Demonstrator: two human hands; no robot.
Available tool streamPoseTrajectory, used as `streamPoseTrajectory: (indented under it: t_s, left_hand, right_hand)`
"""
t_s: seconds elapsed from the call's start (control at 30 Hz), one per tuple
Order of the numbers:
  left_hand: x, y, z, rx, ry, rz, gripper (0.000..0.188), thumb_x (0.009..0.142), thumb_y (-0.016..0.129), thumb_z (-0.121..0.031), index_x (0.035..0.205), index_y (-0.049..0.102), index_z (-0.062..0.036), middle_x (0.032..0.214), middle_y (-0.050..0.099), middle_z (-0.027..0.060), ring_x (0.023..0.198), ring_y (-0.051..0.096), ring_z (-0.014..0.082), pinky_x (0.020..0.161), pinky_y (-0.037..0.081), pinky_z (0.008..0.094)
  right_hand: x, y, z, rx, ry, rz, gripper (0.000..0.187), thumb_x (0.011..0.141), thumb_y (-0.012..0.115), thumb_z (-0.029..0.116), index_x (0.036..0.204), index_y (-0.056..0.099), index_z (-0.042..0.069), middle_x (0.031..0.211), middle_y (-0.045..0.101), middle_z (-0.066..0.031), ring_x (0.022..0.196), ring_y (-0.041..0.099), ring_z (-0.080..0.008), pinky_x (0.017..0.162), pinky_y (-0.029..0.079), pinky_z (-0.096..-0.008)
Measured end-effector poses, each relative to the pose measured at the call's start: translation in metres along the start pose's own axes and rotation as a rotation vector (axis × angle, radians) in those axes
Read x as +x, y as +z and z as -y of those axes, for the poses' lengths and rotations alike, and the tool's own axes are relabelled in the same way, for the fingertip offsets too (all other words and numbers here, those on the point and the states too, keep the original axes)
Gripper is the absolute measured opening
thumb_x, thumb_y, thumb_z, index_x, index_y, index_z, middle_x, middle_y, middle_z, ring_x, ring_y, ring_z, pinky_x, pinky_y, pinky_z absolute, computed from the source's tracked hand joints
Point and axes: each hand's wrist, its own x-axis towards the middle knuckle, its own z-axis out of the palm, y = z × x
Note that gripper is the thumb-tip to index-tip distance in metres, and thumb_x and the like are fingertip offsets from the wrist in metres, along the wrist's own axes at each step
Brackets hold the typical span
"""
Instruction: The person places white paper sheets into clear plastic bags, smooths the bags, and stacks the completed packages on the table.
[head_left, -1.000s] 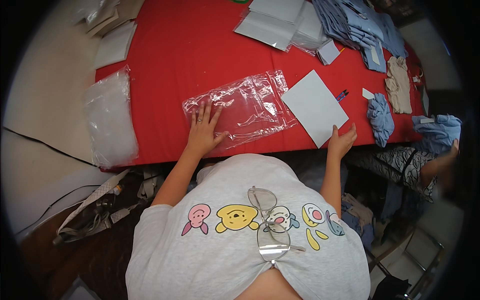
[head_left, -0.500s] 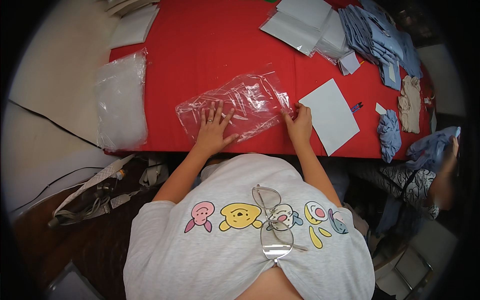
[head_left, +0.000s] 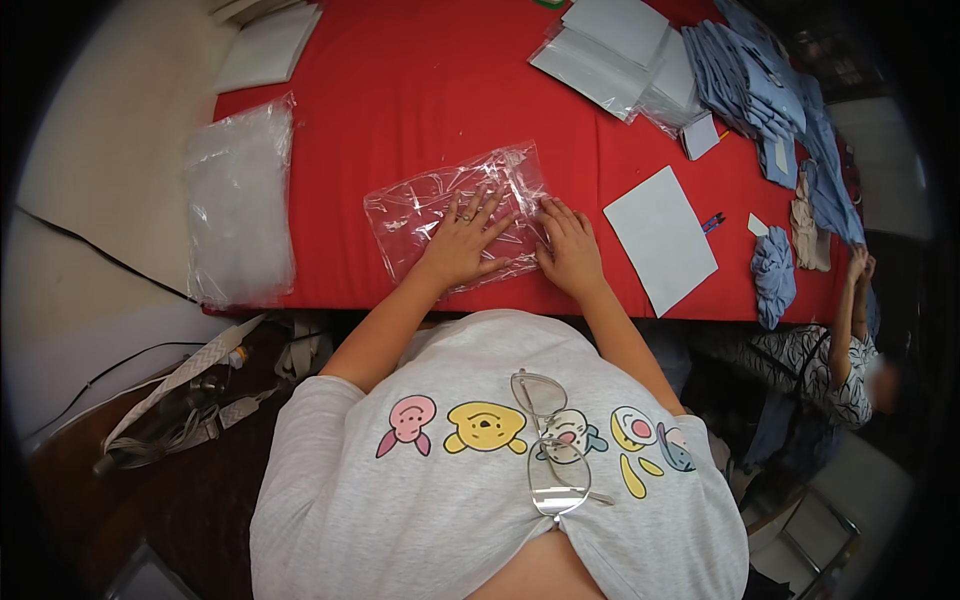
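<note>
A clear plastic bag (head_left: 410, 215) lies flat and crinkled on the red cloth of the table (head_left: 430, 90), near its front edge. My left hand (head_left: 465, 240) rests on the middle of the bag with its fingers spread. Over the bag's right end lies my right hand (head_left: 570, 250), palm down, its fingers stretched out and slightly apart. To the right of that hand is a sheet of white card (head_left: 662, 240), and beside it a small blue-and-red pen-like item (head_left: 713, 223).
At the left lies a stack of clear bags (head_left: 240, 205). White sheets in plastic (head_left: 600, 60) and folded blue garments (head_left: 745, 80) are at the back right. A bunched blue cloth (head_left: 773, 275) and a beige one (head_left: 808, 230) lie nearer. Another person (head_left: 845, 370) holds up blue fabric at the right.
My right hand has moved left, from the bag's right edge onto the bag, and its fingers have straightened. My left hand has shifted slightly right. The other person's arms have risen with blue fabric.
</note>
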Motion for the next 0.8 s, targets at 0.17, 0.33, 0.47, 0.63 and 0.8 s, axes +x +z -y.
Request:
streamPoseTrajectory:
  t_s: [0.17, 0.33, 0.47, 0.63, 0.8]
  left_hand:
    - [0.009, -0.003, 0.011, -0.091, 0.010, 0.007, 0.084, 0.101, 0.059, -0.067, 0.171, 0.038, -0.0253, 0.183, 0.013, 0.0130, 0.170, 0.007, 0.0343, 0.134, 0.006, 0.0621]
    - [0.064, -0.001, -0.003, 0.000, 0.117, -0.156, 0.076, 0.104, 0.060, -0.056, 0.170, 0.039, -0.0253, 0.183, 0.016, 0.0131, 0.169, 0.009, 0.0346, 0.134, 0.009, 0.0622]
    - [0.103, -0.003, -0.002, -0.018, 0.033, -0.095, 0.081, 0.100, 0.062, -0.063, 0.170, 0.039, -0.0299, 0.183, 0.017, 0.0129, 0.169, 0.009, 0.0381, 0.133, 0.009, 0.0650]
    - [0.106, -0.005, -0.001, -0.020, 0.017, -0.010, 0.090, 0.094, 0.061, -0.074, 0.171, 0.036, -0.0335, 0.183, 0.017, 0.0117, 0.168, 0.009, 0.0403, 0.133, 0.006, 0.0666]
    - [0.114, -0.009, 0.000, -0.011, 0.088, 0.017, 0.093, 0.094, 0.058, -0.078, 0.172, 0.034, -0.0328, 0.182, 0.019, 0.0128, 0.169, 0.010, 0.0394, 0.133, 0.006, 0.0658]
  right_hand:
    - [-0.012, -0.006, 0.001, -0.028, 0.009, 0.030, 0.061, 0.095, 0.072, 0.033, 0.149, 0.058, 0.007, 0.168, 0.046, -0.0179, 0.159, 0.038, -0.0361, 0.130, 0.027, -0.0565]
    - [-0.013, 0.001, -0.002, -0.013, -0.046, 0.033, 0.049, 0.099, 0.068, 0.030, 0.143, 0.065, 0.007, 0.158, 0.058, -0.0172, 0.153, 0.048, -0.0333, 0.130, 0.025, -0.0574]
    - [0.030, -0.026, -0.030, 0.194, 0.158, 0.004, 0.033, 0.097, 0.070, 0.018, 0.128, 0.071, 0.006, 0.142, 0.069, -0.0140, 0.139, 0.061, -0.0320, 0.123, 0.038, -0.0545]
    - [0.132, -0.043, -0.101, -0.288, 0.121, -0.351, 0.054, 0.093, 0.074, 0.017, 0.144, 0.058, 0.004, 0.145, 0.067, -0.0130, 0.136, 0.062, -0.0319, 0.116, 0.045, -0.0526]
    - [0.195, -0.031, -0.184, -0.588, 0.154, -0.114, 0.053, 0.095, 0.068, 0.015, 0.146, 0.057, 0.011, 0.144, 0.067, -0.0122, 0.126, 0.068, -0.0296, 0.108, 0.050, -0.0548]
